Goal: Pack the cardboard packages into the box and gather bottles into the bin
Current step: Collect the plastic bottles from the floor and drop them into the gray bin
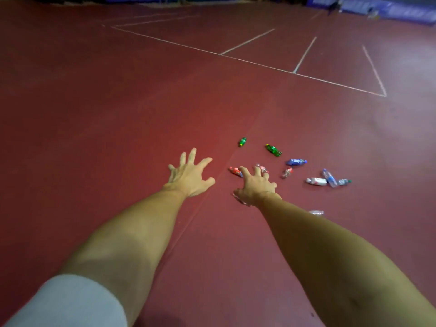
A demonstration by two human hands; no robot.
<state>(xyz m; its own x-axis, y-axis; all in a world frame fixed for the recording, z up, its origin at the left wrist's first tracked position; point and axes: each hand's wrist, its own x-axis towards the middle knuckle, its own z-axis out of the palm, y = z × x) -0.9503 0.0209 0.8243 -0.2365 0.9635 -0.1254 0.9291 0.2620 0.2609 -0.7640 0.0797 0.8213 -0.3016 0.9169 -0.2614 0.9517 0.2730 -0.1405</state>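
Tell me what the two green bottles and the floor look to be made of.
The left green bottle and right green bottle: probably thin translucent plastic, glossy, since light glints on their tinted bodies; too small to be sure. The floor: seems a dark red vinyl or rubber sports sheet, mostly matte with a soft sheen, showing a straight seam and white lines.

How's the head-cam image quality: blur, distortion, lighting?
Head view: wide-angle bows the far edge by the blue barriers, which are blurred; light is dim, brightest on the red floor ahead of the left hand; scattered bottles are soft, labels unreadable.
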